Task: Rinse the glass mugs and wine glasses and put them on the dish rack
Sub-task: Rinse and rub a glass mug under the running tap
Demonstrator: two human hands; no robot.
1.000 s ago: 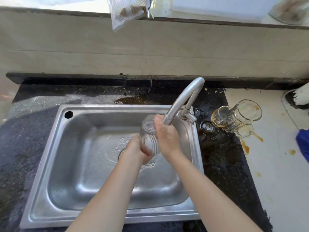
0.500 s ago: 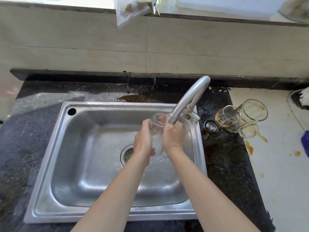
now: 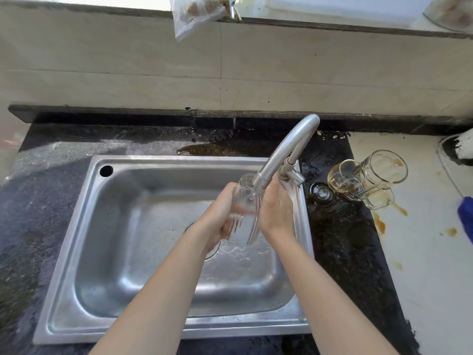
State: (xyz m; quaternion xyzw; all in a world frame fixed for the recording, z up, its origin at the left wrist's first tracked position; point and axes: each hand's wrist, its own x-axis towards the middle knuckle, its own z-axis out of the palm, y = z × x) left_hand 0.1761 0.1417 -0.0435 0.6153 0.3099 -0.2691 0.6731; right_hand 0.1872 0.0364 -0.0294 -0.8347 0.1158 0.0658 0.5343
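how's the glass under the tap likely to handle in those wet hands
The glass is probably slippery: water from the faucet runs over it while the left hand and right hand hold it. Likely fragile too: it looks like thin clear glass above a hard steel sink.

We can't tell mug from wine glass: running water blurs the glass (image 3: pixel 244 216). Right hand (image 3: pixel 276 208) fingers are hidden behind it. Left hand (image 3: pixel 217 219) covers most of the drain (image 3: pixel 214 249). Plastic bag (image 3: pixel 197 16) is cut by the top edge. Blue object (image 3: pixel 466 219) is cut by the right edge and we can't identify it. Dirty mugs (image 3: pixel 368 178) overlap, count unclear.
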